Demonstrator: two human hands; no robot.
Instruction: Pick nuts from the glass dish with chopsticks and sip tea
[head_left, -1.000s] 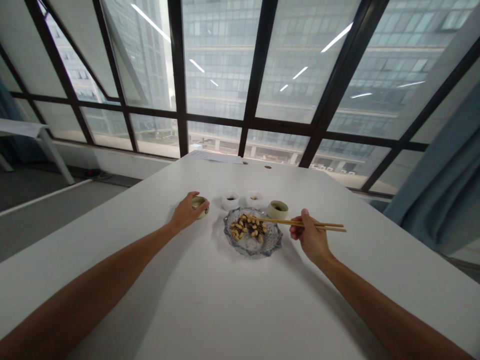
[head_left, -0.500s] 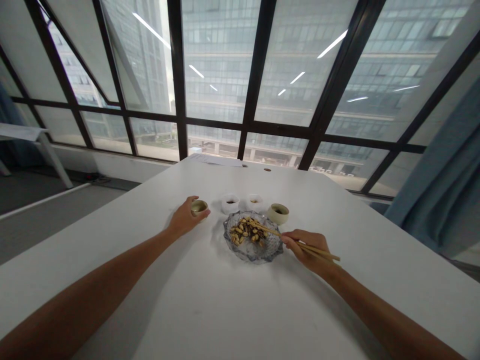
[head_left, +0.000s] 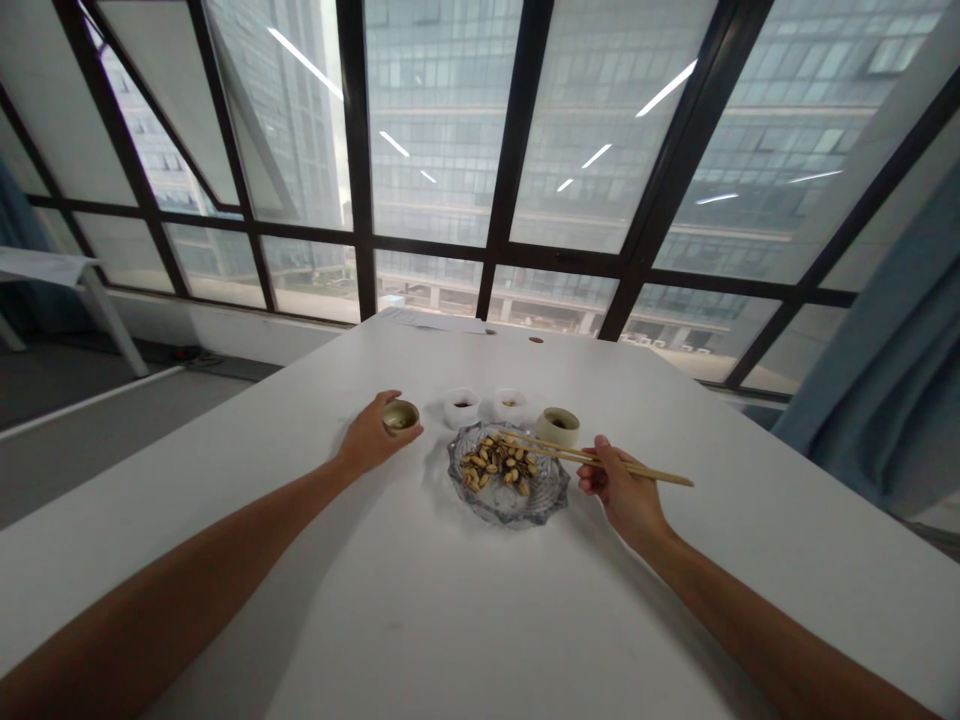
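My left hand point(head_left: 373, 437) curls around a small greenish cup point(head_left: 401, 416) on the table, thumb and fingers on its sides. In my right hand point(head_left: 621, 490) is a pair of wooden chopsticks point(head_left: 651, 473), their tips above the far side of a scalloped clear glass plate point(head_left: 504, 512). A heap of pistachios point(head_left: 491, 458) covers the back and left of that plate. I cannot tell whether the tips pinch a nut. Just behind the plate, to the right, stands a second greenish cup point(head_left: 558, 427) with dark contents.
Two small white bowls point(head_left: 460, 408) stand behind the plate, holding small dark or pale bits. Papers point(head_left: 435, 322) and a small brown round object point(head_left: 535, 340) lie at the white table's point(head_left: 390, 620) far end. Windows rise beyond; a blue curtain point(head_left: 862, 370) hangs at right.
My right hand has turned and risen slightly, lifting the chopstick tips up from the pistachios toward the plate's far rim. My left hand stays on the cup.
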